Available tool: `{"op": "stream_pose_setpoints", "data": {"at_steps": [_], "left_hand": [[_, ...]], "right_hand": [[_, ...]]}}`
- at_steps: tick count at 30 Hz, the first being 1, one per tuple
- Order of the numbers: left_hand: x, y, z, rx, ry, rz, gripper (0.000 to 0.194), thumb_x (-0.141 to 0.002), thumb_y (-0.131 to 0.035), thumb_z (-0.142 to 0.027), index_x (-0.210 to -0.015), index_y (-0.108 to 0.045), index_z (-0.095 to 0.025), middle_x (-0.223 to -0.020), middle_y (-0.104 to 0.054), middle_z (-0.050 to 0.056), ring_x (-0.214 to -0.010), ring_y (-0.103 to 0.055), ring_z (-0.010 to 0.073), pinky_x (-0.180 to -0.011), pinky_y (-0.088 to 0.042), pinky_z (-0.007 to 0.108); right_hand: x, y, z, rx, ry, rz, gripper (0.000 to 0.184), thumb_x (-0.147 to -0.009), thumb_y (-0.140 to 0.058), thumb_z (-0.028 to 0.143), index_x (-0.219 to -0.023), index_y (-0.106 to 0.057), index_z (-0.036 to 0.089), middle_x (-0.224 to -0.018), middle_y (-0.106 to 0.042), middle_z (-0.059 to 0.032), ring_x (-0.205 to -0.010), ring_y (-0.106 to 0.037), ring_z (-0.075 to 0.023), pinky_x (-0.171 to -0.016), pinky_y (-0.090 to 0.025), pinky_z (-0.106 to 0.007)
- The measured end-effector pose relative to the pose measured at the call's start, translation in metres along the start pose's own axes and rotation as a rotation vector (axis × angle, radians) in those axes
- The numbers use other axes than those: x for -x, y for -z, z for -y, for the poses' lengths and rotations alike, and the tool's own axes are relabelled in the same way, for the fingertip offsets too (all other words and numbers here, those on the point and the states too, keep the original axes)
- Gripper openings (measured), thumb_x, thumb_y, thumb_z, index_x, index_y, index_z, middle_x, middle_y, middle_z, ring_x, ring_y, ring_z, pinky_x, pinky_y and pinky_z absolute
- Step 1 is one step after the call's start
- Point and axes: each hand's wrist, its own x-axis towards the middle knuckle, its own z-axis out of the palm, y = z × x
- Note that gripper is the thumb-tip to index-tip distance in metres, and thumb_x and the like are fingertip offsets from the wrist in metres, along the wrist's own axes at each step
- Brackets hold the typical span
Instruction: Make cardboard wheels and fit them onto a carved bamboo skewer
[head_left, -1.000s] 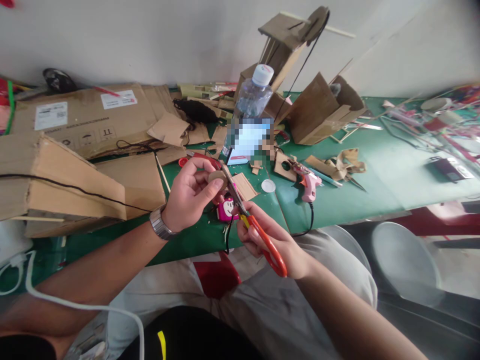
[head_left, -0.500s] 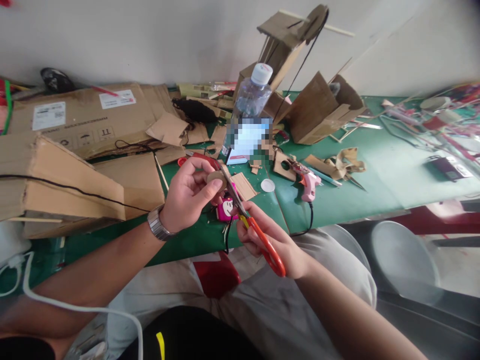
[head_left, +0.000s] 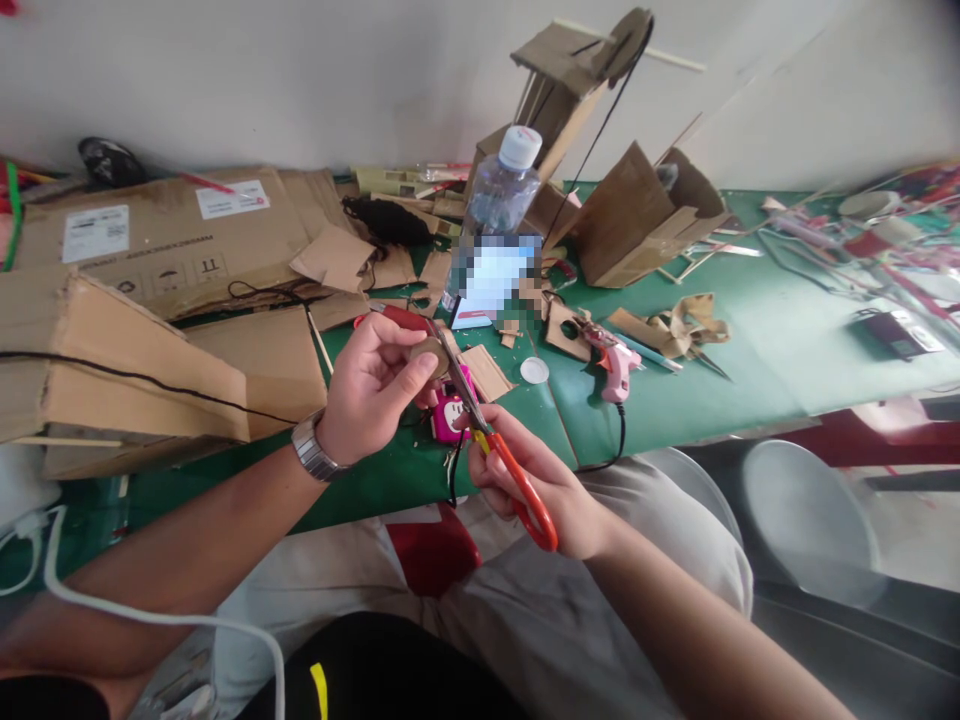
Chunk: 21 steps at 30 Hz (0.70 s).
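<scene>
Between the thumb and fingers of my left hand (head_left: 379,385) is a small round cardboard disc (head_left: 429,357). My right hand (head_left: 529,480) grips scissors (head_left: 517,478) with orange-red and yellow handles. Their blades point up and to the left and lie against the disc's right edge; I cannot tell whether they bite into it. Just under the blades a pink tape measure (head_left: 448,418) rests on the table, partly covered. Behind the hands lie a piece of cardboard (head_left: 487,370) and a white round disc (head_left: 534,370).
A pink glue gun (head_left: 619,368) with a black cord lies right of the hands. Behind stand a water bottle (head_left: 501,195) and a lit, blurred-out phone (head_left: 484,290). Cardboard boxes (head_left: 150,360) fill the left; a cardboard structure (head_left: 637,220) stands at the back right.
My right hand and the scissors have shifted slightly left. The disc has turned or tilted a little in my left hand, which also sits slightly further left.
</scene>
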Motion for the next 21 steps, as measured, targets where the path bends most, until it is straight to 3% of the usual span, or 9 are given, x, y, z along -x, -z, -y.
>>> {"op": "stream_pose_setpoints", "data": {"at_steps": [8,21], "left_hand": [[0.0031,-0.0025,0.0002,0.013,0.02,0.01,0.027,-0.095,-0.079,-0.034,-0.103,-0.056,-0.023,-0.078,-0.074,-0.003,-0.054,-0.07,0.0115,-0.051,-0.059,0.023],[0.0029,-0.0026,0.0002,0.031,0.004,0.005,0.025,-0.096,-0.078,-0.033,-0.106,-0.057,-0.023,-0.078,-0.073,-0.003,-0.056,-0.07,0.0114,-0.052,-0.059,0.022]], "right_hand": [[-0.0025,-0.0009,0.0001,0.003,0.026,0.02,0.059,-0.1,-0.071,0.055,-0.142,-0.04,0.028,-0.082,-0.044,0.0066,-0.057,-0.031,-0.0075,-0.051,-0.024,-0.023],[-0.0059,-0.0007,0.0001,0.0,0.094,-0.06,0.049,-0.098,-0.076,0.05,-0.131,-0.048,0.028,-0.079,-0.048,0.0065,-0.055,-0.034,-0.0083,-0.048,-0.026,-0.022]]}}
